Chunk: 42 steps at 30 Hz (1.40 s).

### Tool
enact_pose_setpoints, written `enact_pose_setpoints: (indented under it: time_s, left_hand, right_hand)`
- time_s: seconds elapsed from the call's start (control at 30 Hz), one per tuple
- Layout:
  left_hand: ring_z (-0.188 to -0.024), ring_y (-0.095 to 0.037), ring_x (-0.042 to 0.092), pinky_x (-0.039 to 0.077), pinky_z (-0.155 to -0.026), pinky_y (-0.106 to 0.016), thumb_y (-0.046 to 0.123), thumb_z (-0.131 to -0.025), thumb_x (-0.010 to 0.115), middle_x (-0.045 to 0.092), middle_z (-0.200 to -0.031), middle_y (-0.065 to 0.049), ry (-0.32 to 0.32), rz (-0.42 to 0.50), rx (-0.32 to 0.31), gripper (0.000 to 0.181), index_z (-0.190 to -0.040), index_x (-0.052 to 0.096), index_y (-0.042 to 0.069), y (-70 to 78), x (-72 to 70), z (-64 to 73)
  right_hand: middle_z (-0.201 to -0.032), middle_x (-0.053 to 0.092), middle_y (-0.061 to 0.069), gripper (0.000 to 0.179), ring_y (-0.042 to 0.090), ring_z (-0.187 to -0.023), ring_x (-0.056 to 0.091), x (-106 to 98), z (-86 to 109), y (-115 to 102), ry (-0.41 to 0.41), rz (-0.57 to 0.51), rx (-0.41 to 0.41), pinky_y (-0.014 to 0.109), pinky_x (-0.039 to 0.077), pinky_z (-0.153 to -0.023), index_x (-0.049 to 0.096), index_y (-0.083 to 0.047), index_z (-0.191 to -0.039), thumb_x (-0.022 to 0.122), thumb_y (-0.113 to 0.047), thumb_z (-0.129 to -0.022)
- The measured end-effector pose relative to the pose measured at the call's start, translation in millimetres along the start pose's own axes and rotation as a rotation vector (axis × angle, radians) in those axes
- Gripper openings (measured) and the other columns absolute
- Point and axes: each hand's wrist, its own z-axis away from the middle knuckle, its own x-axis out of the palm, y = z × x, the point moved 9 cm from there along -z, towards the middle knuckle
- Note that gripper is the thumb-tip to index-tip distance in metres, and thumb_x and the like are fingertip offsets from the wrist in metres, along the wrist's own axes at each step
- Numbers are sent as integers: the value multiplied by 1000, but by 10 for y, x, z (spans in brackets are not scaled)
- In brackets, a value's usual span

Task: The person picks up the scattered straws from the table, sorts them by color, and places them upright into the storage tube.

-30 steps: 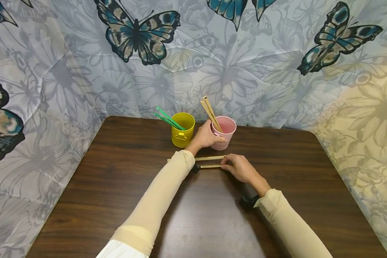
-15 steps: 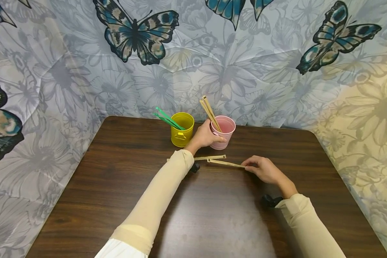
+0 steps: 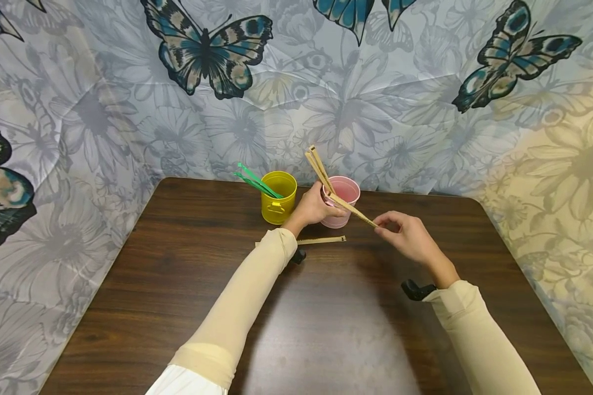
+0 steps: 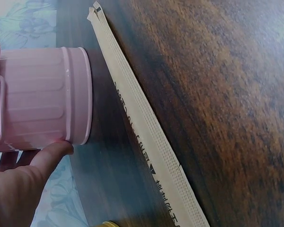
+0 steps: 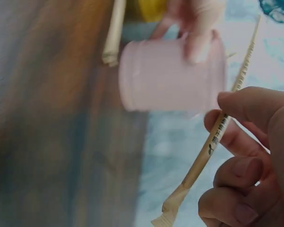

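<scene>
My left hand [image 3: 312, 208] grips the pink bucket [image 3: 346, 190] from its left side at the back of the table. In the left wrist view, the thumb presses near the base of this bucket [image 4: 38, 94]. Two slim paper-wrapped sticks [image 3: 317, 164] lean out of the bucket. With thumb and fingertips, my right hand [image 3: 409, 238] pinches another tan paper-wrapped stick [image 3: 354, 209] with dark print. Its far end reaches over the bucket's rim. One more wrapped stick [image 3: 326, 240] lies on the table before the bucket, partly hidden by my left forearm.
Just left of the pink bucket stands a yellow bucket [image 3: 279, 213] holding several green sticks [image 3: 256, 182]. The dark wooden table [image 3: 178, 285] ends close behind both buckets. A butterfly-printed cloth [image 3: 375, 109] hangs behind it.
My right hand has slid a wrapped stick rightward along the table, then lifted it and tilted its far end up to the pink bucket. The left hand stays on the bucket.
</scene>
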Motion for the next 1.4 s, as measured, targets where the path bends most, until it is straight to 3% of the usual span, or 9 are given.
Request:
enact_pose_setpoints:
  time_s: [0.27, 0.57, 0.77, 0.87, 0.97, 1.2, 1.4]
  left_hand:
    - [-128, -25, 60, 51, -109, -40, 29, -75, 92, 59, -141, -10, -12, 42, -6, 94, -150, 38, 14, 13, 3, 32]
    - [-128, -24, 59, 51, -108, -39, 32, -75, 92, 58, -143, -8, -9, 23, -14, 93, -149, 37, 15, 16, 0, 29]
    - [-127, -24, 60, 51, -107, -39, 32, -76, 91, 58, -142, -8, -12, -3, 3, 94, -150, 36, 13, 25, 2, 28]
    - [-129, -25, 59, 50, -109, -40, 33, -76, 91, 57, -144, -9, -24, -6, 8, 94, -150, 35, 14, 19, 14, 30]
    - [-130, -24, 59, 50, -109, -40, 36, -76, 90, 57, -145, -9, -37, -19, 2, 93, -149, 36, 15, 1, 19, 20]
    - [-124, -22, 61, 52, -105, -38, 35, -73, 92, 61, -138, -7, -10, -22, -5, 85, -139, 43, 17, -23, -40, -18]
    - [-126, -22, 61, 52, -106, -38, 34, -76, 90, 61, -140, -5, -20, -19, 10, 84, -143, 42, 21, 4, -25, 3]
  right_hand:
    - [-89, 72, 2, 9, 11, -53, 45, -145, -390, -468, 47, -1, -98, 24, 39, -50, 74, -15, -102, 75, -13, -93]
    - [-73, 65, 4, 9, 9, -50, 40, -166, -755, -756, 86, -77, -70, 24, 34, -46, 75, -17, -101, 76, -17, -92]
    - [-80, 68, 1, 11, 11, -55, 42, -158, -932, -841, 129, -153, -34, 24, 33, -46, 75, -18, -99, 79, -24, -91]
    - [-91, 72, 2, 11, 11, -56, 43, -94, -978, -856, 122, -198, -22, 24, 33, -48, 74, -17, -99, 79, -23, -91]
    - [-90, 72, 6, 11, 11, -53, 43, 11, -999, -841, 108, -222, -6, 24, 34, -47, 73, -15, -99, 78, -19, -91]
    - [-89, 74, 10, 13, 15, -60, 53, 224, -1025, -825, 120, -137, -29, 23, 42, -52, 73, -9, -101, 79, -14, -90]
    - [-89, 75, 11, 16, 20, -67, 60, 300, -1009, -762, 124, -128, -15, 25, 46, -56, 72, -8, -102, 80, -13, -89]
